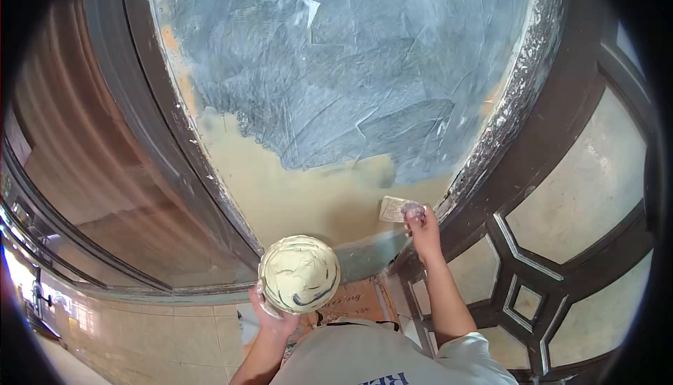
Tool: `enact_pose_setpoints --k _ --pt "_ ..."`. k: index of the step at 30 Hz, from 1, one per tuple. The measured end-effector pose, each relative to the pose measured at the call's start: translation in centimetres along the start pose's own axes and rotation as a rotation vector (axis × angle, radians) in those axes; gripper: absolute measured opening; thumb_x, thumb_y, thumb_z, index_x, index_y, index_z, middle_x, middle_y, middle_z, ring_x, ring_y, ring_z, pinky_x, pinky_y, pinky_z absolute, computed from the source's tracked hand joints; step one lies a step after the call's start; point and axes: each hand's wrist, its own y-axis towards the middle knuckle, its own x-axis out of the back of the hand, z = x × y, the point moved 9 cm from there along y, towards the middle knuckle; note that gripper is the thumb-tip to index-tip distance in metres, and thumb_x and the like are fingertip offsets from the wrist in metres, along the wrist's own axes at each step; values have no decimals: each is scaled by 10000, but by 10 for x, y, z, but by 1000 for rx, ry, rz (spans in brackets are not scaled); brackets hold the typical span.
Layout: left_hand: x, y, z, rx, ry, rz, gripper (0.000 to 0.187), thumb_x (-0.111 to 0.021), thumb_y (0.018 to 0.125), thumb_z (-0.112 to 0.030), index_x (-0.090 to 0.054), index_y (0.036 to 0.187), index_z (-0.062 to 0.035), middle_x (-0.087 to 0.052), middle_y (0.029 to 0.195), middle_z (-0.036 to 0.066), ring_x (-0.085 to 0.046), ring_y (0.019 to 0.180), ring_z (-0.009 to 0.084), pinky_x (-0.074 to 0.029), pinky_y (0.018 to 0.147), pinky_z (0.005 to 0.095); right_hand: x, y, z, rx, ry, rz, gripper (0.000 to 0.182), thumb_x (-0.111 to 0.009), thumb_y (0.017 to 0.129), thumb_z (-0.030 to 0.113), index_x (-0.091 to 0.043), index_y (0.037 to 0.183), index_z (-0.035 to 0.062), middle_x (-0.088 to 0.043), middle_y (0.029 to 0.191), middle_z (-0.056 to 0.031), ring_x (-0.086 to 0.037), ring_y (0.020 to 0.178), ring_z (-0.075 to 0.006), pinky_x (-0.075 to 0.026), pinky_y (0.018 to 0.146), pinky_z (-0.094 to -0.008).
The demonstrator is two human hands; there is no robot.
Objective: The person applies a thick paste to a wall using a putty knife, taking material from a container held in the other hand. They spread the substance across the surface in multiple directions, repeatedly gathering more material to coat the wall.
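My left hand (275, 320) is closed round the lower left edge of a round bowl (300, 306), held up in front of my body. Cream-coloured putty (301, 266) heaps over the top of it, with dark streaks along its surface. In my right hand (424, 231) is a putty knife, gripped by its greyish, smeared handle. Its broad, putty-coated blade (392, 209) points left and overlaps the lower wall in this view. The wall panel (308, 83) shows streaky blue-grey over most of its height. Lower down, a cream-yellow band (273, 188) has a ragged upper border.
A dark frame with white flecks (501, 115) bounds the panel on the right, close to my right hand. Beyond it stands dark latticework (491, 266) with pale panes. Brown curtains (91, 146) hang at left. Printed cardboard (361, 301) lies on the tiled floor (161, 332).
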Motion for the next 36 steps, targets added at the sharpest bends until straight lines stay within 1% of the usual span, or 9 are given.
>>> enact_pose_setpoints --k 1,5,12,17,19,21,24,31,36 --pt "0 1 2 2 0 3 673 -423 880 -487 -443 1381 -38 -510 1373 154 -510 1236 320 -418 1044 456 1 4 -11 -121 142 -34 131 -610 950 179 -567 1027 83 -598 859 32 -529 719 -47 -426 563 -231" --pt "11 1 9 8 -6 -21 663 -426 877 -474 -446 1375 -37 -518 1360 157 -518 1225 325 -429 1032 461 -16 26 -12 -48 250 17 148 -610 950 184 -560 1055 92 -588 838 30 -513 679 -55 -409 541 -217" --pt "13 6 15 -24 12 -11 657 -450 871 -450 -436 1385 -41 -502 1380 154 -516 1231 330 -435 1032 468 -11 48 0 163 91 -119 180 -600 955 146 -554 1079 25 -646 998 -45 -591 921 -119 -462 834 -264" --pt "17 2 14 -54 43 -75 639 -428 875 -452 -452 1370 -49 -514 1366 150 -522 1223 327 -438 1033 466 23 41 -10 141 229 -178 154 -608 945 135 -570 1057 37 -642 987 -40 -591 904 -115 -465 825 -276" --pt "17 4 17 -42 36 -70 635 -428 872 -450 -459 1362 -47 -524 1352 151 -531 1212 329 -447 1024 467 26 37 13 204 -87 -121 187 -663 910 171 -589 1000 24 -629 913 -48 -582 841 -108 -445 734 -259" --pt "20 6 20 -42 51 -63 636 -427 870 -452 -463 1358 -46 -529 1344 152 -535 1205 331 -450 1020 468 24 31 50 228 -274 -96 192 -688 874 173 -593 970 36 -615 859 -76 -596 783 -175 -429 700 -308" --pt "9 8 27 -38 53 -50 635 -425 870 -445 -461 1356 -38 -532 1339 153 -536 1205 325 -453 1017 461 -10 31 105 557 -645 36 189 -703 809 173 -616 936 62 -608 876 -99 -577 836 -313 -393 745 -416" --pt "19 10 34 -41 59 -99 641 -434 872 -450 -454 1360 -34 -526 1342 153 -538 1200 325 -458 1010 459 10 30 186 642 -690 -179 186 -706 796 161 -626 947 90 -611 879 -85 -586 854 -287 -368 753 -399" --pt "19 8 34 -49 63 -110 639 -445 871 -450 -453 1362 -41 -526 1341 151 -534 1207 324 -456 1014 459 -22 32 147 690 -849 70 188 -712 790 171 -632 943 97 -609 864 -64 -584 849 -278 -366 747 -405"
